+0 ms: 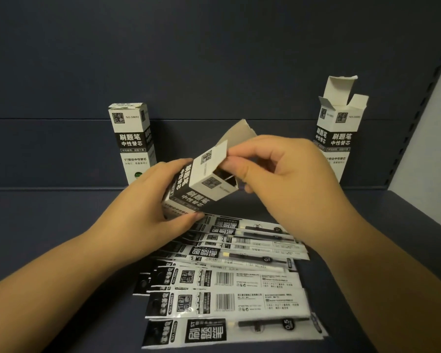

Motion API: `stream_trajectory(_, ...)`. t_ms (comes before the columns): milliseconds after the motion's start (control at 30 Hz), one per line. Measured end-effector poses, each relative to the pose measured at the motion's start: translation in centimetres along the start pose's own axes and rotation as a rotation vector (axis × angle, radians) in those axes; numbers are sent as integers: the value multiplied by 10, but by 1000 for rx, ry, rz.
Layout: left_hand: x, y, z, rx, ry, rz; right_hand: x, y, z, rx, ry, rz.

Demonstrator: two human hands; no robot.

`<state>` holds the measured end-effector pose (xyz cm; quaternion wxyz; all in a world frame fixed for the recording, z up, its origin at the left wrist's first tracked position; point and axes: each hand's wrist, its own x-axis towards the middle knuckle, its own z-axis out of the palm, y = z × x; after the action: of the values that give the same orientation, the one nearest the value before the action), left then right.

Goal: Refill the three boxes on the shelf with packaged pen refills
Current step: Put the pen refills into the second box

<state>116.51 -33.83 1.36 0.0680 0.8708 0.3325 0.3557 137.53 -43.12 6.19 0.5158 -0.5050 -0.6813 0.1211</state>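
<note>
Middle box (pixel 199 184) tilted at centre, left hand (pixel 150 200) curled round its body, right hand (pixel 280 169) pinching its flap; thin card, light, crushable, best held by the sides. Refill packs (pixel 229 284) near, flat, likely slippery. Left box (pixel 133 141) closed, right box (pixel 339 128) open, both far

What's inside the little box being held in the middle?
The tilted box, gripped by the left hand, has its flap pinched open by the right hand. Its mouth looks dark, with one thin pale stick showing. Deeper contents are hidden by the box walls.
</note>
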Motion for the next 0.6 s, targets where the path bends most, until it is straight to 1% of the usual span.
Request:
stream_trajectory(100, -1, 1, 1, -10, -11, 0, 1, 2, 5, -106, -32, -65)
stream_trajectory(167, -1, 1, 0, -25, -4, 7, 1, 2, 8, -110, -20, -106)
stream_trajectory(233, 0, 1, -2, -50, 18, 0, 0, 2, 7, -26, 63, -138)
stream_trajectory(300, 0, 0, -3, -71, 35, -10, -1, -1, 4, 59, 163, -122)
stream_trajectory(400, 0, 0, -4, -113, 48, -32, 2, 6, 1, 84, 264, -13)
stream_trajectory(433, 0, 0, -5, -131, 52, -38, 5, 13, 1, 36, 250, 48)
stream_trajectory(467, 0, 1, -6, -145, 55, -41, 8, 22, 1, -47, 199, 124)
stream_trajectory(533, 1, 3, -7, -165, 59, -47, 11, 37, 2, -260, 1, 270)
stream_trajectory(600, 1, 5, -8, -192, 60, -57, 10, 46, 2, -520, -236, 324)
